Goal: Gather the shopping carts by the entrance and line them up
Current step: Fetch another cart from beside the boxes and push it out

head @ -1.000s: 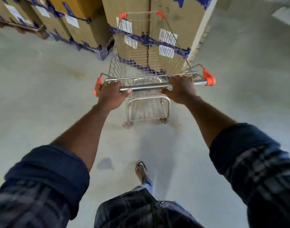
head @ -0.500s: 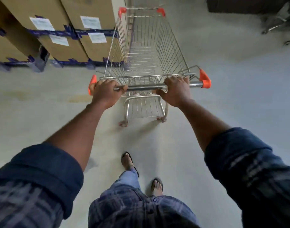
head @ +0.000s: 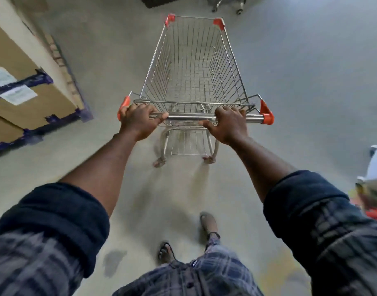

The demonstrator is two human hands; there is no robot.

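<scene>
Straight ahead of me on the grey concrete floor (head: 300, 86) stands the shopping cart (head: 192, 82), a wire basket with nothing in it, its narrow end pointing away from me. Both my hands are on its handle bar (head: 189, 118). My left grip (head: 138, 121) is curled tight round the bar, just beside the left orange end cap (head: 122, 107), with the thumb lying along the tube towards the middle. My right grip (head: 228, 124) is wrapped round the bar further over, and a short bare stretch of tube shows between it and the right orange end cap (head: 267, 115). My arms are stretched out, with the dark sleeves (head: 55, 221) rolled above the forearms.

The cart's two rear wheels (head: 159, 162) sit on the floor below the low wire rack. Behind them are my feet (head: 165, 251), one ahead of the other.

Off to my left, well apart from the cart, are stacked cardboard boxes (head: 23, 99) with purple strapping and white labels. At the far top edge I see small castor wheels (head: 239, 11), but what they carry is cut off. Something white and red at the right edge is too blurred to name.
</scene>
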